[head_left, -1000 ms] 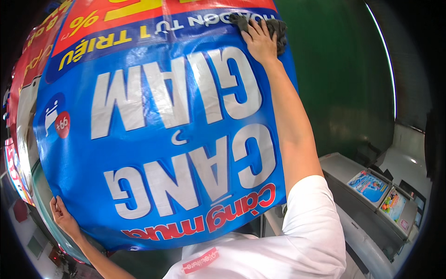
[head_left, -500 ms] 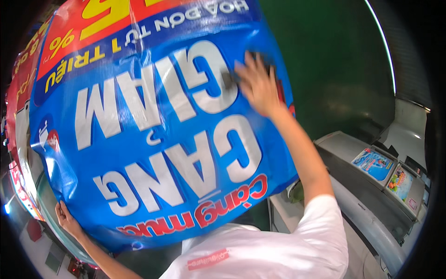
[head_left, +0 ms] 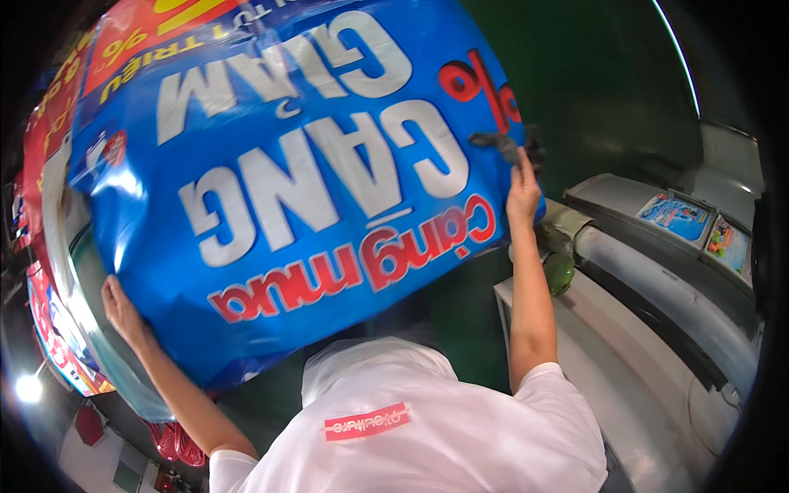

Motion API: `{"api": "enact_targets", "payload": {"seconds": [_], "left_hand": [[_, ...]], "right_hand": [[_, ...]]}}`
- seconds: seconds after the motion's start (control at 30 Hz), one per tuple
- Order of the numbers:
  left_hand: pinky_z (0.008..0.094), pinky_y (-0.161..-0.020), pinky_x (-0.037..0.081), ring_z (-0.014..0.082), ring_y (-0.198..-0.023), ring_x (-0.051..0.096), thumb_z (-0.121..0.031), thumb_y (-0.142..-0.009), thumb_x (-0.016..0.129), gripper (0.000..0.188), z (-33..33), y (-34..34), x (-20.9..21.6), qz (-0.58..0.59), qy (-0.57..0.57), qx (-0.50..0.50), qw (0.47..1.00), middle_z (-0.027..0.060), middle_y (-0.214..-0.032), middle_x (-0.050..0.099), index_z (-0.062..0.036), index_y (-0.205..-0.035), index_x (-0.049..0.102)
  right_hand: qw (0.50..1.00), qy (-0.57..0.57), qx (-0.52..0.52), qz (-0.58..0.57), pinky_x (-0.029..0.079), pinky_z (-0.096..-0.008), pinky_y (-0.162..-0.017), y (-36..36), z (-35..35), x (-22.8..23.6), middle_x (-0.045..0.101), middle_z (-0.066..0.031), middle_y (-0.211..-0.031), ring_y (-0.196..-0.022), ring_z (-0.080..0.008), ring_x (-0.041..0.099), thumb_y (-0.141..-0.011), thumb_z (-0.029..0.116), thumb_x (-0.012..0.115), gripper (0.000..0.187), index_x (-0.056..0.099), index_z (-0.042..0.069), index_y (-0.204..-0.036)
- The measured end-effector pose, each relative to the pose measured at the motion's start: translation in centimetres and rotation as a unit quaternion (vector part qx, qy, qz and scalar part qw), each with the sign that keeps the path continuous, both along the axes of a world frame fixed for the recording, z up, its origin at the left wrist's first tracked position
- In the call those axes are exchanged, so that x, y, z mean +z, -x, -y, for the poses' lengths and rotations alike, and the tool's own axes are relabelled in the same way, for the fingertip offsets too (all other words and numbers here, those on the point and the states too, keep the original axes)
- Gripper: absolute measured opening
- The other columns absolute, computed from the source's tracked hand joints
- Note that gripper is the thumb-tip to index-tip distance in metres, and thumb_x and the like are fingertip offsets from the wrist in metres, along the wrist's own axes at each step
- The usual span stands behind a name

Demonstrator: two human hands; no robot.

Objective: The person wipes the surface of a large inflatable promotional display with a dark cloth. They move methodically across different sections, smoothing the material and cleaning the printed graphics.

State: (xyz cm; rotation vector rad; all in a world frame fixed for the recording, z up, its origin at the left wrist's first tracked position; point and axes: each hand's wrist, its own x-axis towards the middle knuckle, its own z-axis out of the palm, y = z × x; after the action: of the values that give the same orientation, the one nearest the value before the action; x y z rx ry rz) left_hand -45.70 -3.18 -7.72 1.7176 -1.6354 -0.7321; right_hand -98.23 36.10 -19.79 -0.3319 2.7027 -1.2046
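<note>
A large blue plastic banner (head_left: 160, 238) with upside-down white, red and yellow lettering spreads before me, its surface creased and glossy. At its lower left edge is my left hand (head_left: 123, 311), fingers curled around the border. My right hand (head_left: 523, 195) is up by the right edge, closed on a dark grey cloth (head_left: 500, 145). Part of that cloth lies against the printed side, and the rest hangs past the edge. Both arms are stretched out from a white T-shirt (head_left: 370, 456).
A dark green wall (head_left: 600, 90) rises behind at the right. Grey chest freezers (head_left: 612, 197) with picture labels, a long grey roll (head_left: 674, 292) and a green glass jar (head_left: 559, 273) stand below it. Left are a glass edge (head_left: 90, 271), red sandals (head_left: 177, 442) and a lit lamp (head_left: 29, 389).
My right hand, with the cloth, has moved down the banner toward its lower right edge. My left hand stays on the left edge. The banner now sits higher in view.
</note>
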Motion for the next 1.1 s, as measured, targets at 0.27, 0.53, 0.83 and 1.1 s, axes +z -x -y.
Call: {"api": "enact_targets", "payload": {"seconds": [0.27, 0.53, 0.83, 1.1], "left_hand": [[0.0208, -0.054, 0.039, 0.0027, -0.062, 0.047, -0.031, -0.101, 0.055, 0.029, -1.4, -0.6, 0.9, -0.101, -0.066, -0.081, 0.989, -0.0042, -0.070, 0.054, -0.0064, -0.086, 0.058], [0.0218, -0.057, 0.040, 0.0041, -0.064, 0.049, -0.032, -0.101, 0.054, 0.031, -0.9, -0.5, 0.4, -0.032, -0.026, -0.068, 0.997, -0.0029, -0.073, 0.055, -0.0036, -0.092, 0.060], [0.0237, -0.066, 0.042, 0.0083, -0.073, 0.050, -0.033, -0.100, 0.056, 0.033, -7.9, -6.8, 1.4, 0.206, -0.087, -0.038, 0.974, 0.0006, -0.081, 0.058, -0.0006, -0.107, 0.061], [0.0277, -0.067, 0.044, 0.0108, -0.071, 0.051, -0.029, -0.100, 0.057, 0.033, -9.0, -6.4, 0.5, 0.177, 0.055, -0.055, 0.981, 0.0045, -0.082, 0.061, 0.0020, -0.110, 0.061]], "right_hand": [[0.911, 0.016, 0.353, -0.214, 0.034, -0.0667, -0.102, -16.7, 10.3, 2.3, 0.050, -0.0087, -0.144, -0.137, -0.0326, 0.040, -0.089, 0.023, 0.059, 0.039, 0.060, 0.020, -0.128], [0.894, -0.187, 0.193, -0.360, 0.030, -0.0534, -0.112, 1.7, -2.9, -10.4, 0.045, -0.0124, -0.148, -0.140, -0.0286, 0.038, -0.092, 0.009, 0.044, 0.044, 0.055, 0.011, -0.134], [0.931, -0.001, 0.175, -0.321, 0.042, -0.0477, -0.101, -16.4, -1.7, 3.1, 0.065, -0.0203, -0.115, -0.112, -0.0371, 0.059, -0.091, 0.002, 0.050, 0.031, 0.062, 0.000, -0.120], [0.930, -0.137, 0.172, -0.294, 0.031, -0.0573, -0.109, -7.7, -8.0, -8.6, 0.064, -0.0143, -0.119, -0.119, -0.0327, 0.055, -0.092, 0.010, 0.045, 0.027, 0.065, 0.008, -0.109]]}}
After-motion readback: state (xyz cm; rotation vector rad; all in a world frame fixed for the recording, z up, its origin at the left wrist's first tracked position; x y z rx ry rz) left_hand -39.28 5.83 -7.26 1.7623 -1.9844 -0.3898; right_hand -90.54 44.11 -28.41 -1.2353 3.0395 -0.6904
